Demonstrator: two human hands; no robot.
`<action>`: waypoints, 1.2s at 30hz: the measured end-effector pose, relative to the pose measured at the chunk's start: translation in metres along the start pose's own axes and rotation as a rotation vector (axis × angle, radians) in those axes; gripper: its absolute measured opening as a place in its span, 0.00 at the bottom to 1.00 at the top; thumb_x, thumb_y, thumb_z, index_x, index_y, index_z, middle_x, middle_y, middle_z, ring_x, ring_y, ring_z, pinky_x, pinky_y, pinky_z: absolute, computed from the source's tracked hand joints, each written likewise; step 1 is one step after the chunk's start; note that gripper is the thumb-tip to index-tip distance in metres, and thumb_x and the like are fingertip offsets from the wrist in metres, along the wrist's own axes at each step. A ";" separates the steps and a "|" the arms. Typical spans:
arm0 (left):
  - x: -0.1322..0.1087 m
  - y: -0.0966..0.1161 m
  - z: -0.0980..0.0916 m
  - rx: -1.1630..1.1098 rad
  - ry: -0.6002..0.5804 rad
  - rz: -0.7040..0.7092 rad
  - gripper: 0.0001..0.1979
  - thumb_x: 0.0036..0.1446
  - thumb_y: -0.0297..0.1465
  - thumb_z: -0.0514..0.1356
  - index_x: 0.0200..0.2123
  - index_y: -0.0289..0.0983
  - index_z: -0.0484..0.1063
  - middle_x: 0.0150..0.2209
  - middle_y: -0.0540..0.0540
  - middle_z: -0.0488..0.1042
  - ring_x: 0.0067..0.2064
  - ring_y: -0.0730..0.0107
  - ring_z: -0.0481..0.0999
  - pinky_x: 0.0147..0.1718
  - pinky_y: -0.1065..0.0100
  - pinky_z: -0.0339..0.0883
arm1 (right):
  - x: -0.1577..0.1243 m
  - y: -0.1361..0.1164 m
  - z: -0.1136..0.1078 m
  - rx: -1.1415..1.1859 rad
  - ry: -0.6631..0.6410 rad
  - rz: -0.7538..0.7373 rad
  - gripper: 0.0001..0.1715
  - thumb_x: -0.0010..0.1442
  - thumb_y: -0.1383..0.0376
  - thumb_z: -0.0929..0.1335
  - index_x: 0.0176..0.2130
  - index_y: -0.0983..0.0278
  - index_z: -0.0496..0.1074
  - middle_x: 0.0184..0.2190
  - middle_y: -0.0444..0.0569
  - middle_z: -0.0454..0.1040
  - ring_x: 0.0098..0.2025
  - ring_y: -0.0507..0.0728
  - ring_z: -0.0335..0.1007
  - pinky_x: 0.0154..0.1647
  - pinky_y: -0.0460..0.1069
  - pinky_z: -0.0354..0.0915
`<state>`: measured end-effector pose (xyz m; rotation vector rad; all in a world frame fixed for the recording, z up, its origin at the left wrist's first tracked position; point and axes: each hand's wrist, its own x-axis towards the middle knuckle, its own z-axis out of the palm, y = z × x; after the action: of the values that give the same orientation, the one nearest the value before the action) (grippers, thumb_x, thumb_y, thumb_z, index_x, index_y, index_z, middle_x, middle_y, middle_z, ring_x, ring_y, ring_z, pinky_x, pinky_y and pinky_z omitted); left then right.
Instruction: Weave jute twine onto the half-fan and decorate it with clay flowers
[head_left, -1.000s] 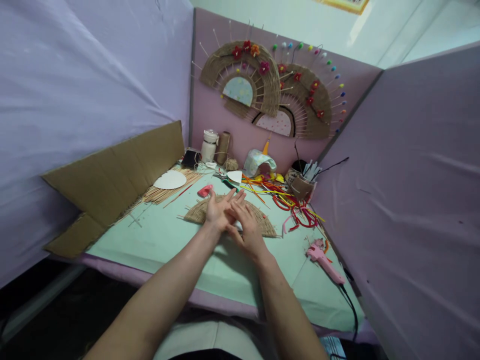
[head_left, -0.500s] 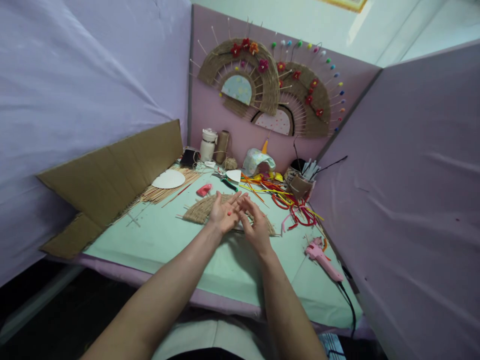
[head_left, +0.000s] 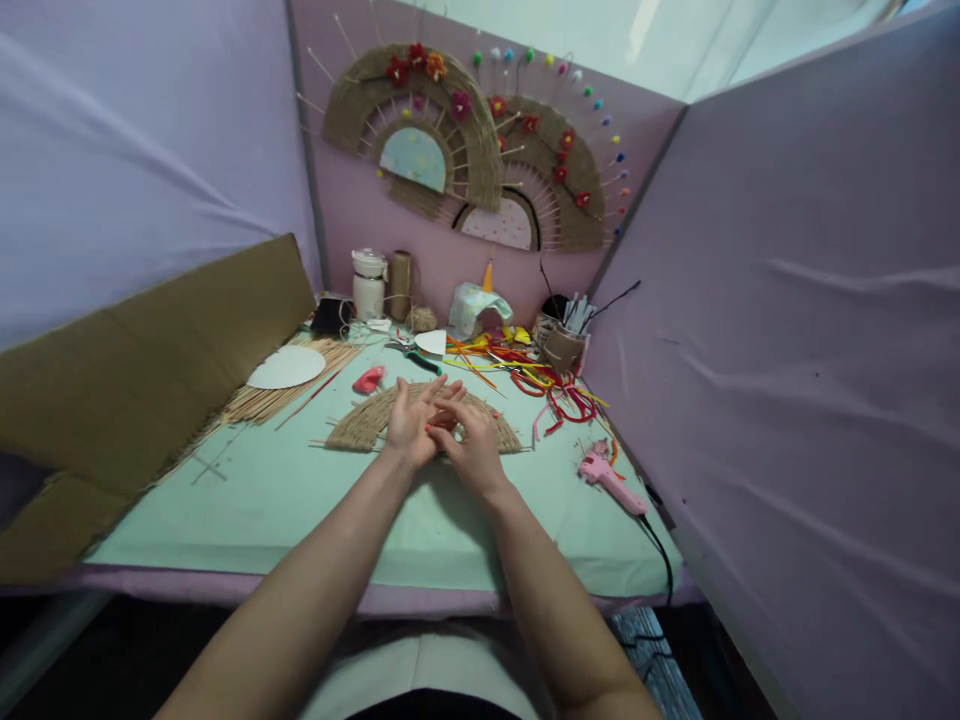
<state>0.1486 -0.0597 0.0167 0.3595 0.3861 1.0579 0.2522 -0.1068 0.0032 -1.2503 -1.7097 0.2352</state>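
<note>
My left hand (head_left: 411, 425) lies palm up with its fingers stretched out, above the twine-wrapped semicircle (head_left: 360, 423) on the table. Over that palm, the thumb and fingertips of my right hand (head_left: 470, 440) come together at a small red ball (head_left: 430, 428), which looks like soft clay. The ball is partly hidden by the fingers. Thin sticks poke out around the edge of the semicircle, and its middle is covered by my hands. Just behind it sits a larger red lump (head_left: 369, 379), seemingly of the same material.
A pink glue gun (head_left: 613, 482) with a black cord lies at the right. Red and yellow pipe cleaners (head_left: 562, 395) are heaped behind it. Green-handled pliers (head_left: 421, 359), a white oval (head_left: 286, 368) and thin sticks (head_left: 262, 402) lie farther back, beside folded cardboard (head_left: 165, 370).
My right thumb and fingertips have come down to the red ball, which lay on my open left palm. The whole view has shifted to the right.
</note>
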 end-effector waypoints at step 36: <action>-0.013 -0.052 0.012 1.380 -0.466 0.096 0.11 0.57 0.35 0.57 0.39 0.37 0.75 0.37 0.42 0.78 0.38 0.63 0.76 0.37 0.65 0.67 | 0.047 0.110 -0.081 -0.189 -0.120 0.206 0.17 0.53 0.68 0.71 0.45 0.62 0.72 0.32 0.45 0.80 0.37 0.56 0.77 0.45 0.52 0.66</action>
<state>0.1884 -0.0956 0.0050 1.8247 0.6350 0.6146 0.3842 -0.0482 0.0023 -1.5820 -1.7358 0.2802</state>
